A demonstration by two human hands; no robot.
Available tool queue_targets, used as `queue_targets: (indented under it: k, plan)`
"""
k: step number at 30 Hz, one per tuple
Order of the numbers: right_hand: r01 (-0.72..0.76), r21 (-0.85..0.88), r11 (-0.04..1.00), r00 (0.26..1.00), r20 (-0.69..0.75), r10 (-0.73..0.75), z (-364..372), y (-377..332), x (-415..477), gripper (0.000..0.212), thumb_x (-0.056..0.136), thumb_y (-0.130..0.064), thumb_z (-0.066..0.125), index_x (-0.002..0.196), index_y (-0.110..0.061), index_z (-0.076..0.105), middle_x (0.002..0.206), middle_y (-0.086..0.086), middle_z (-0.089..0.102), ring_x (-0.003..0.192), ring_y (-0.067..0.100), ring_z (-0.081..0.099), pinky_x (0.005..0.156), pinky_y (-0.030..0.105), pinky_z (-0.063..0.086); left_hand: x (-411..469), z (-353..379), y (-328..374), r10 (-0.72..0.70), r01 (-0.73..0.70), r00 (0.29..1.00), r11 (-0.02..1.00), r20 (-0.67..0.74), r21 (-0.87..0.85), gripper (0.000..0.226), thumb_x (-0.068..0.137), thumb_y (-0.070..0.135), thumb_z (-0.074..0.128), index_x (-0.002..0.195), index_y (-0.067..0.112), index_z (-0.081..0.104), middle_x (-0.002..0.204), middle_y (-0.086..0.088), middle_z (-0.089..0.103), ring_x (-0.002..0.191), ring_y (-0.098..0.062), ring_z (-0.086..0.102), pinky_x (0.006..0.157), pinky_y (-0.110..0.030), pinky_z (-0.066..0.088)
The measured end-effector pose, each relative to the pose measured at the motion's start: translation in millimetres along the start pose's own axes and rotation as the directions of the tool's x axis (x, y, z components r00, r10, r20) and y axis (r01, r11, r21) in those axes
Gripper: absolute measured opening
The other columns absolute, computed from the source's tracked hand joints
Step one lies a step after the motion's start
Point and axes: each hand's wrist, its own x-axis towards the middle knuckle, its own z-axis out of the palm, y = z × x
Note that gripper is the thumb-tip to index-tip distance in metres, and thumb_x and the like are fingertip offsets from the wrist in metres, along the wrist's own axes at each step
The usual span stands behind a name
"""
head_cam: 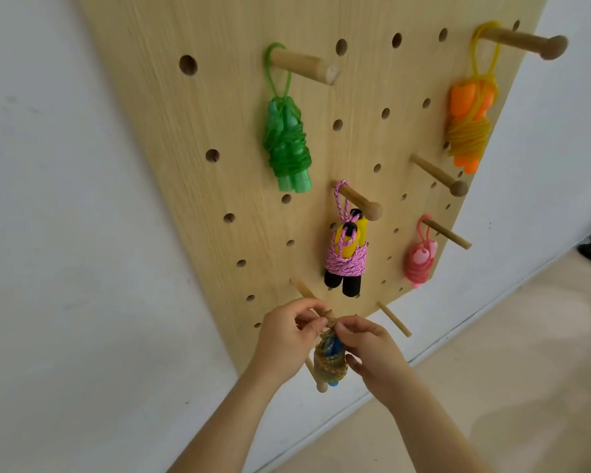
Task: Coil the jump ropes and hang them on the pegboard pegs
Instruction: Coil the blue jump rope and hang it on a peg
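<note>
Two forearms rise from the bottom of the frame. The left hand [285,339] and right hand [372,349] both pinch the top of a coiled multicoloured jump rope [330,363] with blue handles, fingers curled, right at the tip of a low peg [304,291] in the lower centre. Whether its loop is over the peg cannot be told. On the pegboard [219,114] above hang a green jump rope [287,145], an orange jump rope [469,124] at upper right, a pink jump rope [347,257] in the centre and a coral jump rope [418,264] to its right, each on its own peg.
</note>
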Motion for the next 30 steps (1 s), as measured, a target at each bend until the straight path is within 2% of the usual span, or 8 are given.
queue_targets:
  k: [6, 8, 11, 15, 19, 23, 27, 30]
  plan:
    - [0.212, -0.088, 0.973, 0.977, 0.008, -0.212, -4, 4, 7, 0.013, 0.095, -0.005, 0.056, 0.091, -0.008, 0.069, 0.084, 0.008, 0.07, 0.082, 0.019, 0.064, 0.077, 0.031, 0.052, 6, 3, -2, 0.193, -0.182, 0.98, 0.964, -0.041, 0.192, 0.016, 0.088, 0.021, 0.066, 0.102, 0.021, 0.074, 0.091, 0.013, 0.073, 0.086, 0.002, 0.066, 0.072, -0.006, 0.049]
    - [0.148, 0.016, 0.989, 0.987, 0.052, -0.149, -4, 6, 11, 0.015, 0.097, -0.006, 0.054, 0.1, -0.006, 0.068, 0.089, 0.009, 0.071, 0.084, 0.018, 0.065, 0.075, 0.029, 0.054, 9, 2, -4, 0.311, -0.278, 0.949, 0.907, -0.057, 0.315, 0.016, 0.09, 0.024, 0.063, 0.102, 0.02, 0.074, 0.091, 0.011, 0.073, 0.083, -0.002, 0.066, 0.07, -0.006, 0.047]
    - [-0.027, 0.15, 0.988, 0.986, 0.165, 0.003, -7, 5, 19, 0.02, 0.096, -0.006, 0.052, 0.103, -0.003, 0.071, 0.093, 0.014, 0.067, 0.089, 0.023, 0.059, 0.082, 0.039, 0.048, 17, 0, -6, 0.413, -0.343, 0.907, 0.837, -0.08, 0.427, 0.015, 0.089, 0.024, 0.064, 0.097, 0.018, 0.074, 0.085, 0.009, 0.074, 0.075, -0.004, 0.065, 0.064, -0.008, 0.045]
    - [0.053, 0.027, 0.998, 0.994, 0.096, -0.056, 1, -6, 27, 0.028, 0.094, 0.003, 0.051, 0.084, -0.007, 0.074, 0.079, 0.007, 0.068, 0.08, 0.018, 0.059, 0.074, 0.03, 0.049, 24, 0, -13, 0.442, -0.372, 0.894, 0.829, -0.079, 0.417, 0.009, 0.088, 0.019, 0.066, 0.093, 0.017, 0.073, 0.081, 0.009, 0.072, 0.073, -0.002, 0.063, 0.063, -0.007, 0.043]
    - [0.146, -0.134, 0.98, 0.989, 0.031, -0.143, 15, -5, 31, 0.019, 0.093, -0.002, 0.058, 0.087, -0.01, 0.074, 0.083, 0.007, 0.073, 0.084, 0.024, 0.066, 0.082, 0.037, 0.054, 27, -5, -27, 0.396, -0.325, 0.909, 0.868, -0.131, 0.375, 0.01, 0.091, 0.018, 0.061, 0.094, 0.018, 0.07, 0.086, 0.011, 0.07, 0.08, -0.003, 0.062, 0.066, -0.014, 0.049]
    - [0.189, -0.09, 0.978, 0.97, -0.139, -0.2, 24, -8, 28, 0.017, 0.095, -0.016, 0.058, 0.093, -0.022, 0.074, 0.096, 0.003, 0.071, 0.092, 0.019, 0.065, 0.087, 0.039, 0.053, 34, -16, -22, 0.353, -0.231, 0.893, 0.892, -0.28, 0.388, 0.008, 0.091, 0.016, 0.063, 0.095, 0.016, 0.07, 0.083, 0.011, 0.07, 0.069, 0.002, 0.057, 0.06, -0.001, 0.04]
    - [0.157, -0.047, 0.986, 0.988, 0.013, -0.157, 23, -15, 8, 0.034, 0.101, -0.037, 0.044, 0.101, -0.021, 0.074, 0.088, -0.005, 0.073, 0.093, 0.01, 0.066, 0.089, 0.035, 0.053, 33, -22, -19, 0.372, -0.227, 0.869, 0.885, -0.325, 0.406, 0.008, 0.089, 0.014, 0.067, 0.095, 0.015, 0.072, 0.081, 0.009, 0.071, 0.067, 0.003, 0.056, 0.06, 0.002, 0.039]
    - [0.098, -0.012, 0.995, 0.985, 0.143, -0.095, 20, -13, 7, 0.044, 0.096, -0.053, 0.04, 0.113, -0.026, 0.07, 0.105, -0.006, 0.073, 0.106, 0.006, 0.064, 0.095, 0.038, 0.051, 21, -13, -21, 0.305, -0.221, 0.933, 0.904, -0.192, 0.365, 0.021, 0.094, 0.025, 0.057, 0.112, 0.02, 0.068, 0.098, 0.009, 0.069, 0.087, -0.004, 0.063, 0.073, -0.016, 0.052]
